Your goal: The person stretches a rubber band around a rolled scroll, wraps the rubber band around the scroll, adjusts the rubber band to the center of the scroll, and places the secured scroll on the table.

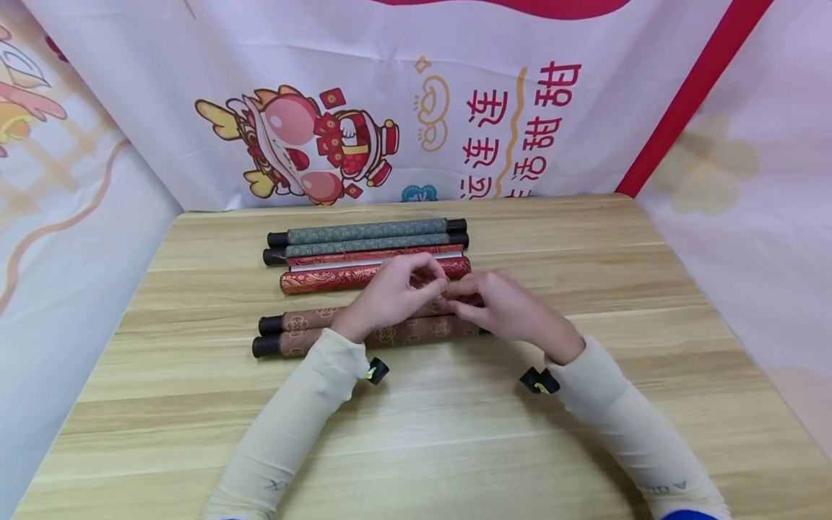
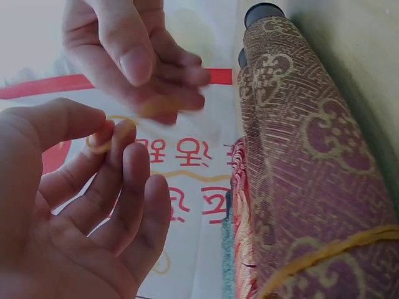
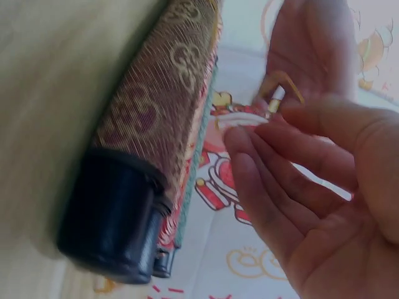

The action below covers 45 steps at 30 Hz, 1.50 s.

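My left hand (image 1: 390,296) pinches a thin yellow rubber band (image 2: 98,148) between thumb and fingertips; a small loop of it shows. Close by on the right, my right hand (image 1: 503,307) has thumb and fingertips nearly together, with a blurred strip of yellow band at them. Both hands are above a brown patterned scroll (image 1: 312,341) rolled from two sides, with black end knobs (image 1: 266,346). Another yellow band (image 2: 330,252) crosses that scroll in the left wrist view. How the held band runs between the hands is hard to see.
Behind the brown scroll lie a red scroll (image 1: 318,279) with gold pattern and a grey-green scroll (image 1: 364,231) with black knobs, roughly parallel. All lie on a wooden table (image 1: 455,433). A printed white cloth (image 1: 364,43) hangs behind the far edge.
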{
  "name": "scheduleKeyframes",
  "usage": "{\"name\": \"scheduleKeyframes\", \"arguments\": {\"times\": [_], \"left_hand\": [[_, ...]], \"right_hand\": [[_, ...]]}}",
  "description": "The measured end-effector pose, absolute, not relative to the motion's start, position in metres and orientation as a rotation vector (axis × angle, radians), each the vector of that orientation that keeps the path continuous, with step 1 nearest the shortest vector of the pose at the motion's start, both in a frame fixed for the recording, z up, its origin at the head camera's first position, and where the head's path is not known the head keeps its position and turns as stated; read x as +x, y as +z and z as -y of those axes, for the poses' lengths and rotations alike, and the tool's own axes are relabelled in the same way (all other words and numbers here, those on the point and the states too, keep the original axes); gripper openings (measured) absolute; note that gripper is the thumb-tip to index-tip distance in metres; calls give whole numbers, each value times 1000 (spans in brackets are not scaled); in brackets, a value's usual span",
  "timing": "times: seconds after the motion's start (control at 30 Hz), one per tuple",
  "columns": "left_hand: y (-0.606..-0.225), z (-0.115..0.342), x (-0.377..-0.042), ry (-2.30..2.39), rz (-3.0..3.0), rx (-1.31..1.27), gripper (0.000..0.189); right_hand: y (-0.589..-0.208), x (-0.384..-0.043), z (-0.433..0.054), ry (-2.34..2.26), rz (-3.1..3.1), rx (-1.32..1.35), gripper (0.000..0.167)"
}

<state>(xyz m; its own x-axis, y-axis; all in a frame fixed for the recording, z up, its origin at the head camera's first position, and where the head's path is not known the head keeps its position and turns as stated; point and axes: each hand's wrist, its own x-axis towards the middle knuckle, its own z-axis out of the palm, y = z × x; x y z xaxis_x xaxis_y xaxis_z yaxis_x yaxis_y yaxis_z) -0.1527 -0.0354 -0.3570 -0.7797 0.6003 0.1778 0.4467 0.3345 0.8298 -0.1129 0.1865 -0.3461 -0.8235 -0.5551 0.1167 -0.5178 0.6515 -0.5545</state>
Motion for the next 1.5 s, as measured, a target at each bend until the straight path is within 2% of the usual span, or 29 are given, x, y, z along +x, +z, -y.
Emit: {"name": "scheduleKeyframes", "arguments": {"times": [0.2,0.57,1.13,1.3,1.5], "left_hand": [[-350,32,-150,1477,-2503,1044,6],[-344,30,-143,1561,-2608,1069,9],[-350,27,-139,1501,-2644,1171,5],[-351,26,-139,1470,-2668,1192,6],[-350,26,-139,1475,-2661,1215,7]], "right_hand": [[-353,-110,-181,-1084,-2816,-869,24],[-354,-115,-171,-1783,-2474,-414,35],[-362,-128,-163,-2209,-2260,-442,49],[-363,-129,-159,-2387,-2171,-357,55],[-362,-129,-157,-2380,-2269,-233,46]]}}
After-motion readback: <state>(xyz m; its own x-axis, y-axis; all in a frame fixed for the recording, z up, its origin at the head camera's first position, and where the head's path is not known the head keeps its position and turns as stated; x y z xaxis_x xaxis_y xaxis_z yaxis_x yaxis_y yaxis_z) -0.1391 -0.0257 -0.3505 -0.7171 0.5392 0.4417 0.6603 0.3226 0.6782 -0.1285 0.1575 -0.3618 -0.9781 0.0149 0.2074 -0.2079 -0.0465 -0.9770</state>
